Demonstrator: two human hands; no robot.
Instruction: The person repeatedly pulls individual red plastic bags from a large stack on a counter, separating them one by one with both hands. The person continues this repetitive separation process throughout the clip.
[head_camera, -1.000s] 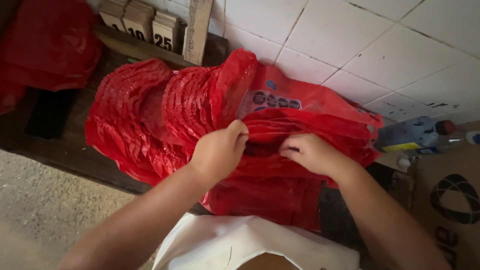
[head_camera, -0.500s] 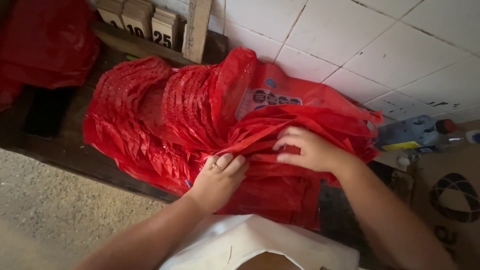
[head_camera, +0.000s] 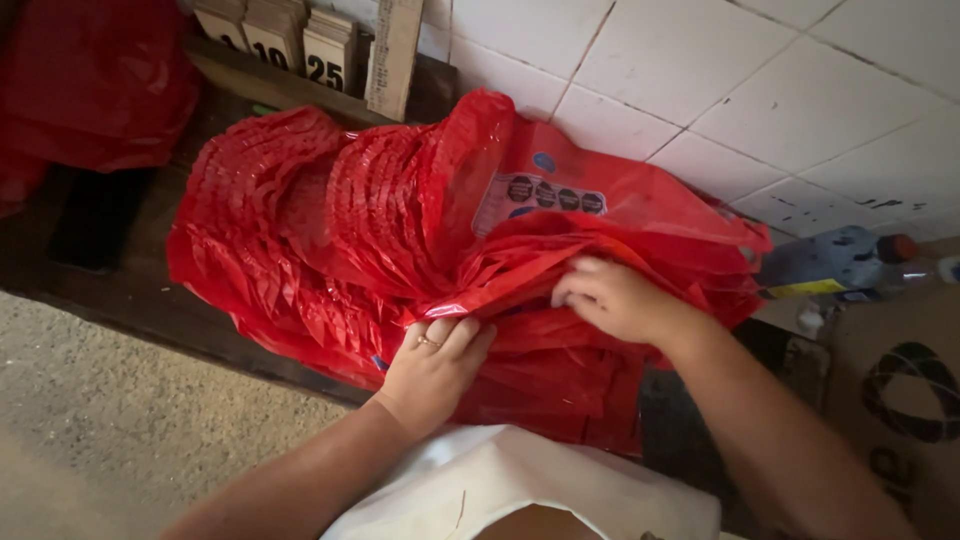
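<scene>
A thick stack of red plastic bags (head_camera: 330, 230) lies on a dark wooden shelf (head_camera: 130, 290) against a white tiled wall. My left hand (head_camera: 432, 365), with a ring on one finger, pinches the front edge of a bag near the stack's lower middle. To its right, my right hand (head_camera: 610, 297) rests on top of the stack, its fingers curled into the folded red plastic. One bag stands partly lifted, showing a printed label (head_camera: 540, 195). A white garment (head_camera: 520, 490) fills the bottom of the view.
Small wooden number blocks (head_camera: 290, 40) and an upright wooden slat (head_camera: 393, 55) stand at the back. More red plastic (head_camera: 90, 90) is piled at the top left. A plastic bottle (head_camera: 835, 262) and a cardboard box (head_camera: 895, 400) sit at the right. Grey concrete floor (head_camera: 100, 430) lies below.
My left hand has come down from the top of the stack to its front edge. My right hand has shifted slightly right and stays on the bags.
</scene>
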